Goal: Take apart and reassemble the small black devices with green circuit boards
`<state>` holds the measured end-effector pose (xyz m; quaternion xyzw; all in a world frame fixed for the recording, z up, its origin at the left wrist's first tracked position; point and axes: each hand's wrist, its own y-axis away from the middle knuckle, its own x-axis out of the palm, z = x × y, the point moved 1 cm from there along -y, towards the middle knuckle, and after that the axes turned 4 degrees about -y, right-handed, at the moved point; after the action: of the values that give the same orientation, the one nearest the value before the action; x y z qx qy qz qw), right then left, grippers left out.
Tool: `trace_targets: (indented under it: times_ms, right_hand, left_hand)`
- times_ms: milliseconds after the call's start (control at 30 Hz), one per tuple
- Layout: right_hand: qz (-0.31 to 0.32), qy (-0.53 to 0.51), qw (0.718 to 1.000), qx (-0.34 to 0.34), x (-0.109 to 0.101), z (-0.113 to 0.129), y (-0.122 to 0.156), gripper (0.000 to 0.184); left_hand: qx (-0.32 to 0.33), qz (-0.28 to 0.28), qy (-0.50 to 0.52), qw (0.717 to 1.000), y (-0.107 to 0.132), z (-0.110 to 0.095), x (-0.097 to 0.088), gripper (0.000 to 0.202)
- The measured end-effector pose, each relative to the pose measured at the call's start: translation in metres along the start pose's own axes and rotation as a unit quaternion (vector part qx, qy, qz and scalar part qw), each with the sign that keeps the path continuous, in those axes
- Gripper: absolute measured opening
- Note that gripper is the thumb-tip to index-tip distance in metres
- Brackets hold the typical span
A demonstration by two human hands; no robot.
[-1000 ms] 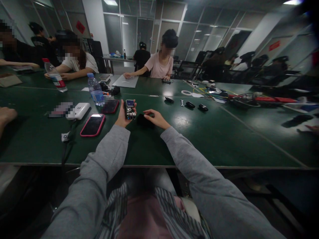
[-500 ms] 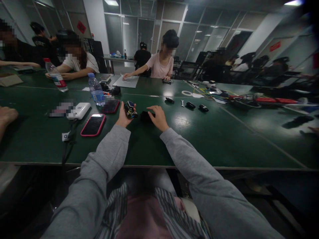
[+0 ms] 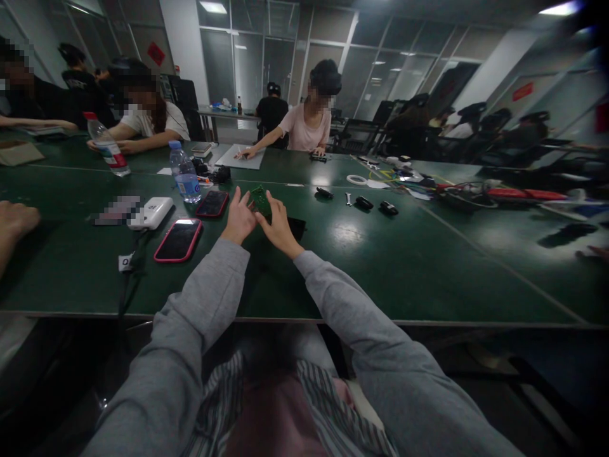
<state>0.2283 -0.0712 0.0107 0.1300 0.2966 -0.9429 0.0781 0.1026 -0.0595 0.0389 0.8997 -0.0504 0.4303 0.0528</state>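
Both my hands meet over the green table [image 3: 380, 266], a little above its surface. My left hand [image 3: 239, 220] and my right hand [image 3: 277, 227] together grip a small green circuit board [image 3: 261, 199], its green underside turned towards me. A flat black piece [image 3: 295, 227] lies on the table just right of my right hand, partly hidden by it. Grey sleeves cover both my arms.
Left of my hands lie a pink-cased phone [image 3: 178, 239], a red-cased phone [image 3: 212, 204], a white power bank [image 3: 150, 212] and a water bottle [image 3: 183, 172]. Small black parts [image 3: 364, 202] and a tape roll [image 3: 356, 179] lie farther right. Other people sit across the table; another person's hand [image 3: 16, 219] rests at the left edge.
My left hand turned the board over, so its green back now faces me. My right hand left the black piece and moved left onto the board.
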Motion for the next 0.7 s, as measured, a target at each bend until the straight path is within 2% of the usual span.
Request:
trace_targets:
  times_ms: [100, 200, 300, 400, 500, 600, 700]
  right_hand:
    - [-0.049, -0.066, 0.994, 0.068, -0.010, -0.012, -0.010, 0.083]
    - [-0.102, -0.153, 0.977, 0.106, -0.019, -0.024, -0.019, 0.088]
    - [-0.133, -0.232, 0.955, 0.131, -0.027, -0.035, -0.025, 0.081]
    - [-0.128, -0.257, 0.947, 0.143, -0.041, -0.041, -0.028, 0.071]
    - [-0.151, -0.202, 0.962, 0.103, -0.060, -0.042, -0.028, 0.067]
    - [-0.167, -0.097, 0.980, 0.048, -0.077, -0.045, -0.029, 0.070]
    - [-0.146, 0.016, 0.989, -0.004, -0.084, -0.051, -0.030, 0.072]
  left_hand:
    - [0.000, 0.065, -0.019, 0.998, 0.003, -0.002, 0.003, 0.051]
    - [0.016, 0.126, -0.051, 0.991, 0.010, -0.001, 0.010, 0.054]
    - [0.005, 0.187, -0.082, 0.979, 0.021, 0.002, 0.020, 0.056]
    - [-0.028, 0.220, -0.102, 0.970, 0.026, 0.003, 0.023, 0.054]
    - [-0.046, 0.200, -0.099, 0.974, 0.018, 0.002, 0.014, 0.049]
    - [-0.026, 0.144, -0.075, 0.986, 0.002, 0.001, -0.006, 0.041]
    - [0.004, 0.073, -0.052, 0.996, -0.011, -0.002, -0.027, 0.034]
